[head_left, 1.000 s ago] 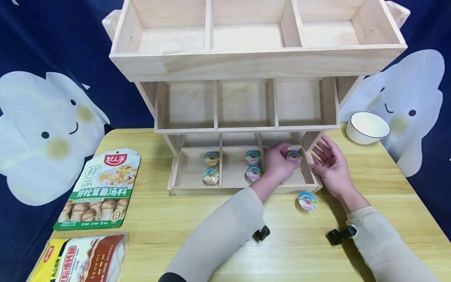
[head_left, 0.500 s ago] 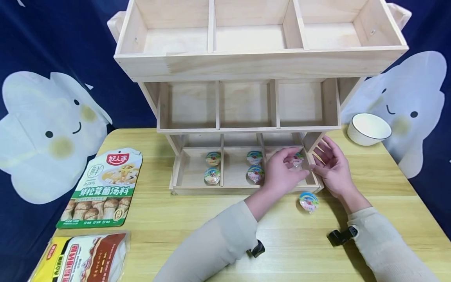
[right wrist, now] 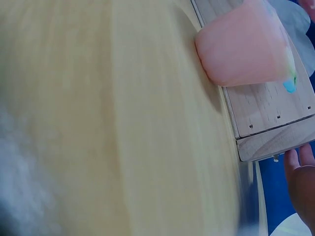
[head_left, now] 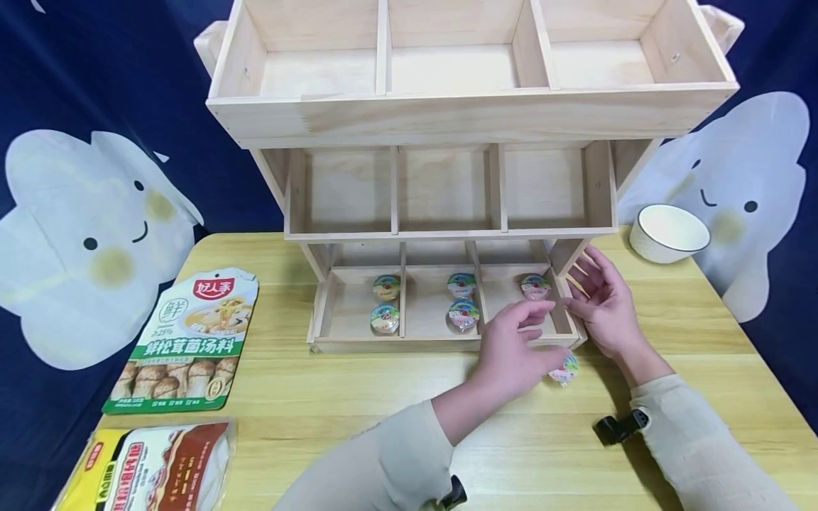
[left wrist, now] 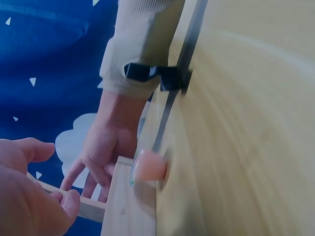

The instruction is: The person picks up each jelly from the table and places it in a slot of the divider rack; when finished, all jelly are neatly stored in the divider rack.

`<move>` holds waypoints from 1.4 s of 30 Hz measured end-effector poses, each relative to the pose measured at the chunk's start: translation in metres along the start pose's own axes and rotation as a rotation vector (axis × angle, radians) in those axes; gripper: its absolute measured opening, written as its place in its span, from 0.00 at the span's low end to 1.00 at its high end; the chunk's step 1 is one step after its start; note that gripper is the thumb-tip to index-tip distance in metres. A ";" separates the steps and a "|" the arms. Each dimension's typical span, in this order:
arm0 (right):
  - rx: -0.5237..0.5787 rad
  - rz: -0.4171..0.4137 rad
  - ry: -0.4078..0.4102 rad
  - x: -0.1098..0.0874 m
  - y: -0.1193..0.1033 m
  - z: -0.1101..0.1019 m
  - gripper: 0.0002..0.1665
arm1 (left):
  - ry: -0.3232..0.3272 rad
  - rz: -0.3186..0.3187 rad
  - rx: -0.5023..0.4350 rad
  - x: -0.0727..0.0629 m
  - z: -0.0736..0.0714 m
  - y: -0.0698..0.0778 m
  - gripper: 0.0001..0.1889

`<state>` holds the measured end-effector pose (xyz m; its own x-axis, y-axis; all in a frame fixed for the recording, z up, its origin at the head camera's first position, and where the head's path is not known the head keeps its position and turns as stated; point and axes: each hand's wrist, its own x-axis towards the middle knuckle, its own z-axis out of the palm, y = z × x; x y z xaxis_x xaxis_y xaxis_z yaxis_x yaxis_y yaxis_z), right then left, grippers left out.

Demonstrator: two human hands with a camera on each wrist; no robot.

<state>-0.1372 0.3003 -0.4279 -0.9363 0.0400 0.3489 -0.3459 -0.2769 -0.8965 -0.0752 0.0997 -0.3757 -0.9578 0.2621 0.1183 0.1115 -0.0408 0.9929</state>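
Note:
In the head view my left hand [head_left: 514, 355], fingers spread and holding nothing, is over the front edge of the bottom drawer [head_left: 383, 346]. Its thumb overlaps a jelly cup [head_left: 566, 370] on the table; the left wrist view shows this pink cup [left wrist: 151, 166] standing in front of the drawer. My right hand [head_left: 601, 301] rests against the drawer's right side, fingers loosely bent. One jelly cup [head_left: 535, 286] lies in the right compartment. Two sit in the middle one, including a cup [head_left: 463, 314], and two in the left, including a cup [head_left: 385, 318].
Two upper wooden tiers [head_left: 473, 117], each with three compartments, overhang the drawer. A white bowl [head_left: 669, 233] stands at the back right. On the left lie a mushroom soup seasoning pouch [head_left: 185, 341] and a yellow, white and brown package [head_left: 143, 468].
My left hand has let go of the jelly cup in the right compartment and moved toward the table's front, near the loose cup. My right hand has stayed at the drawer's side.

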 end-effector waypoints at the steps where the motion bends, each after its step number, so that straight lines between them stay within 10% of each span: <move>1: -0.002 0.002 0.000 0.000 0.000 0.000 0.58 | -0.010 0.004 -0.012 -0.003 0.000 0.000 0.29; 27: -0.026 0.015 -0.004 0.001 0.000 -0.002 0.59 | -0.006 -0.155 0.118 -0.027 0.011 -0.040 0.27; 42: -0.031 0.013 -0.006 0.000 0.001 -0.003 0.59 | -0.023 -0.077 0.205 -0.021 0.021 -0.057 0.30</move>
<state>-0.1382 0.3027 -0.4297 -0.9404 0.0311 0.3387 -0.3355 -0.2473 -0.9090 -0.0560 0.1164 -0.4347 -0.9595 0.2787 0.0402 0.0922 0.1761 0.9800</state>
